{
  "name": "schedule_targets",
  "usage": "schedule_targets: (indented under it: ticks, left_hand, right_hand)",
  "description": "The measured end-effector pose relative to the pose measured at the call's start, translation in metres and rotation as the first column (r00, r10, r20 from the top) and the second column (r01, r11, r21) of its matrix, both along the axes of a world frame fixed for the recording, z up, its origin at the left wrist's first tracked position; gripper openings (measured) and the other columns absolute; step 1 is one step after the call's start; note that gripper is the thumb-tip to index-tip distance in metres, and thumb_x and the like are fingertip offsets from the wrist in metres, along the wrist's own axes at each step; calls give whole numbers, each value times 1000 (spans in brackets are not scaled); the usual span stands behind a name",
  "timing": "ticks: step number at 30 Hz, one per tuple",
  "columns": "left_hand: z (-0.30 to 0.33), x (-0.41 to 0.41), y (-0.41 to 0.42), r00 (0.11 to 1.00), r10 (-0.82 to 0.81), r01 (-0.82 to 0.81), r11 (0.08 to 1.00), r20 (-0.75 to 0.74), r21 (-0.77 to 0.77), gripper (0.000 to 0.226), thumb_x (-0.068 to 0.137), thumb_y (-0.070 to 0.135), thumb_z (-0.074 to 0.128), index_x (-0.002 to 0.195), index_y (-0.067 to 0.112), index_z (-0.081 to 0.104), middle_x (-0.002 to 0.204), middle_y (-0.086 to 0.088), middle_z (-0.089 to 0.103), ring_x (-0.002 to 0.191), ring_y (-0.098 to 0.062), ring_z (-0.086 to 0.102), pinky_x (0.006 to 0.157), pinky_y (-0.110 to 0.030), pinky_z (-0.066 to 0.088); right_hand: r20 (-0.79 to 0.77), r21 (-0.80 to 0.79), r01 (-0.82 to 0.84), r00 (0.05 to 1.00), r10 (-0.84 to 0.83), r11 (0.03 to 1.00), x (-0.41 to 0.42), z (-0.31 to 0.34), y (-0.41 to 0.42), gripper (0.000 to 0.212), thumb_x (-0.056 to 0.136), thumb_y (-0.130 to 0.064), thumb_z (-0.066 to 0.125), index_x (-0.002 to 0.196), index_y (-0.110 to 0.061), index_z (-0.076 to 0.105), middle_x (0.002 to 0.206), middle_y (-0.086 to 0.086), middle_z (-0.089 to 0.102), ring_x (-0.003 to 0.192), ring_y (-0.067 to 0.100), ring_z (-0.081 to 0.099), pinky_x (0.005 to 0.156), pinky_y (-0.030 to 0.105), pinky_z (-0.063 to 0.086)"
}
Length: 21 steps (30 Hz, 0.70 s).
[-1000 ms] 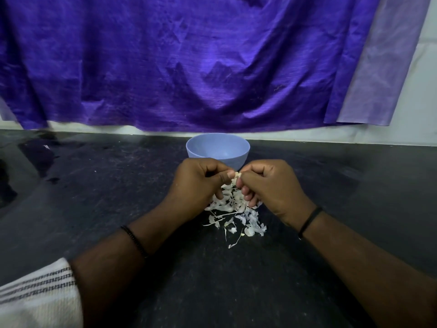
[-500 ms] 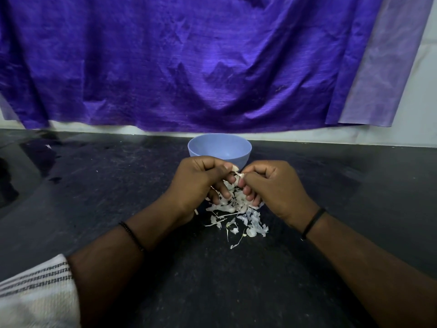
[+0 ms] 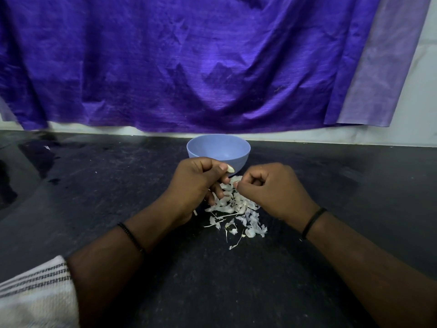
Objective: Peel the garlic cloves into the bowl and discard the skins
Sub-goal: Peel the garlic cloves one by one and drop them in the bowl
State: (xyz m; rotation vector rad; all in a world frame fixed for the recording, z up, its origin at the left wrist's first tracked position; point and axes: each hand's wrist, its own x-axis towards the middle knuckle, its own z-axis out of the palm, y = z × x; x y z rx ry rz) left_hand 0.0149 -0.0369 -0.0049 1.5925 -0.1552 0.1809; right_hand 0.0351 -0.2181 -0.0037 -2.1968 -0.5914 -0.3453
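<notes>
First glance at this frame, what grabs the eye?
The big purple cloth hanging across the back wall. Then the two hands at centre: the left hand pinches a pale garlic clove, the right hand is curled just beside it. White skins lie piled under them on the dark counter, a blue bowl just behind.

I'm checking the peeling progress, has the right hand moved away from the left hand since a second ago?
Yes. The right hand has pulled rightward, off the garlic clove in the left hand, judged against the blue bowl.
</notes>
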Motion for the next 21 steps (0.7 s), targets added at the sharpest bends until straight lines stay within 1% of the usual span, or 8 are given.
schedule_targets:
  ticks: [2,4,6,8,10,13,17,21]
  left_hand:
    - [-1,1,0,1000,28,-28,1000,-1,6,19,96,10,62,94,-6,71,72,-8,66,49,-17,53,39,-23,40]
    - [-1,1,1,999,50,-50,999,-1,7,20,95,10,64,93,-9,70,71,-9,67,47,-16,53,39,-23,40]
    - [1,1,1,998,64,-64,998,1,0,21,94,10,66,93,-10,69,70,-10,67,47,-16,54,39,-24,40]
    - [1,0,-1,997,78,-78,997,5,-1,20,92,10,68,92,-10,70,71,-10,68,47,-15,55,40,-25,41]
    - [-1,-1,-3,997,83,-83,997,3,-6,19,90,10,70,91,-9,70,73,-13,68,47,-15,56,42,-25,41]
    - [-2,-1,-6,997,75,-75,997,-13,-11,18,90,10,69,91,-8,70,73,-12,69,49,-16,57,43,-26,42]
    - [-1,-3,-8,999,33,-33,999,-25,-27,15,95,7,63,95,-7,70,77,-12,70,53,-18,60,43,-25,43]
    - [1,-6,-10,1000,22,-22,1000,3,-16,13,95,2,61,98,-8,69,78,-12,70,53,-17,60,43,-26,43]
  right_hand:
    - [25,1,23,999,-23,1000,1,0,0,22,83,-32,75,64,-24,68,56,-7,63,49,3,51,54,28,46]
    - [29,36,41,999,-43,998,2,-1,0,12,84,-28,76,73,-26,71,62,-6,65,53,2,54,57,28,49]
    - [-6,128,30,1000,-29,991,1,0,2,7,84,-19,77,84,-26,74,67,-5,68,57,0,58,58,20,49]
    - [-87,260,-10,996,34,965,-1,1,5,7,84,-16,78,90,-21,76,72,-2,72,62,2,64,59,20,52]
    - [-157,347,-37,983,97,937,-4,2,8,6,85,-14,78,90,-14,75,72,-1,75,65,9,69,57,24,55]
    - [-184,401,-23,977,105,916,-4,1,10,7,84,-9,79,89,-7,74,68,4,74,61,12,69,54,24,54]
    - [-212,477,11,972,104,879,-3,2,10,5,83,-3,77,87,-4,73,71,12,74,62,20,69,55,27,56]
    - [-191,498,10,977,98,867,-4,2,10,6,83,-4,78,86,-7,74,71,11,73,63,23,68,58,30,59]
